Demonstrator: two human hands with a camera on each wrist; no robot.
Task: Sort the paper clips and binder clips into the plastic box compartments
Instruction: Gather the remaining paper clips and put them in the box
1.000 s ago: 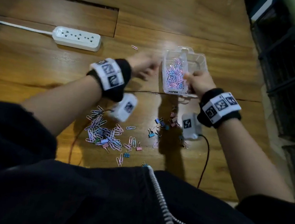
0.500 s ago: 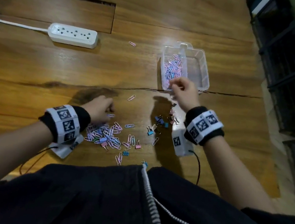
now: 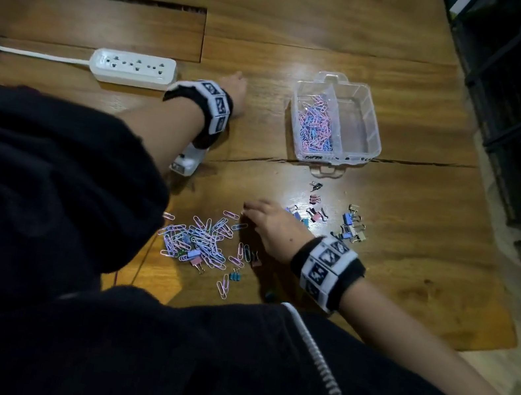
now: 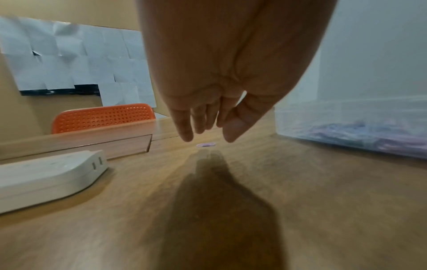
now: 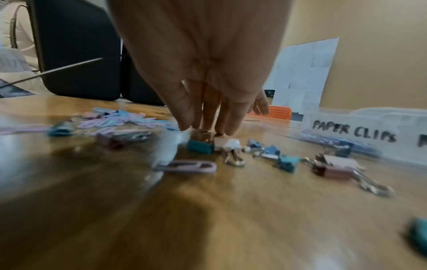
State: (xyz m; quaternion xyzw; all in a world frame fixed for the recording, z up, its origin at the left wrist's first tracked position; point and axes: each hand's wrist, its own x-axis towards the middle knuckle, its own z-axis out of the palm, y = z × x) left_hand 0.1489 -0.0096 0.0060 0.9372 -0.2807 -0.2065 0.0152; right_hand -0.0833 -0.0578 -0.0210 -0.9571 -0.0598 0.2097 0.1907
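I've sent my left hand (image 4: 208,102) away from the loose paper clip pile (image 3: 197,240), out to a stray pink clip (image 4: 205,145) left of the plastic box (image 3: 336,123); its fingers (image 4: 184,126) hang spread above it, holding nothing. My right hand (image 3: 268,226) has dropped back from the box to the near edge of the pile, fingers straight, grasping nothing I can see. So another pickup round begins. One box with two compartments: the left holds paper clips, the right looks empty. Roughly a dozen binder clips (image 3: 335,221) wait on the tabletop (image 3: 421,225) in front of the box; the paper clips are too tangled to count.
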